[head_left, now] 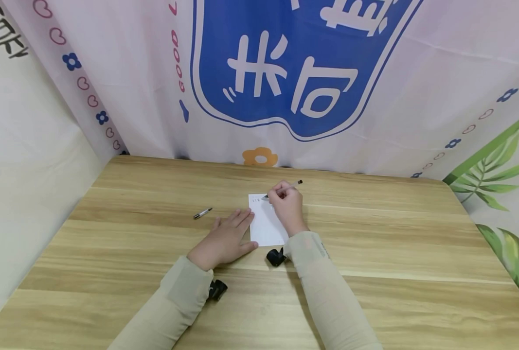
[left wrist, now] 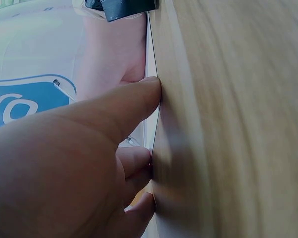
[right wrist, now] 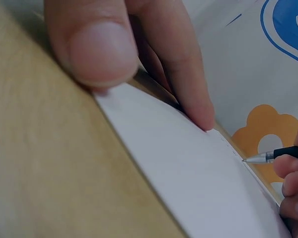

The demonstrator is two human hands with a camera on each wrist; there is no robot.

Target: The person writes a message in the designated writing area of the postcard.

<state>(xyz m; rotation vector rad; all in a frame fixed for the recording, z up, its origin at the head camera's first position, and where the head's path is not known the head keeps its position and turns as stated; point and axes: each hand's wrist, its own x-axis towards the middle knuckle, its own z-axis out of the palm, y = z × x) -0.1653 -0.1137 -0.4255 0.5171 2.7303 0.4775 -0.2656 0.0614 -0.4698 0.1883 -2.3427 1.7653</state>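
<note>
A small white sheet of paper (head_left: 265, 226) lies on the wooden table, with a short row of dark marks along its top edge. My right hand (head_left: 289, 206) grips a pen (head_left: 291, 186) with a clear barrel and black end. In the right wrist view the pen's metal tip (right wrist: 258, 158) meets the paper near that edge. My left hand (head_left: 226, 239) rests flat at the paper's left side, fingers spread. Its thumb and fingertips touch the paper's edge. Left of the paper lies a pen cap (head_left: 203, 213), dark at one end with a clip.
The wooden table (head_left: 110, 253) reaches back to a printed curtain (head_left: 154, 131) with a blue shield and an orange flower. A black wrist camera (head_left: 276, 257) sits by the right sleeve, another camera (head_left: 217, 290) by the left. Pale cloth (head_left: 27, 160) hangs at the left.
</note>
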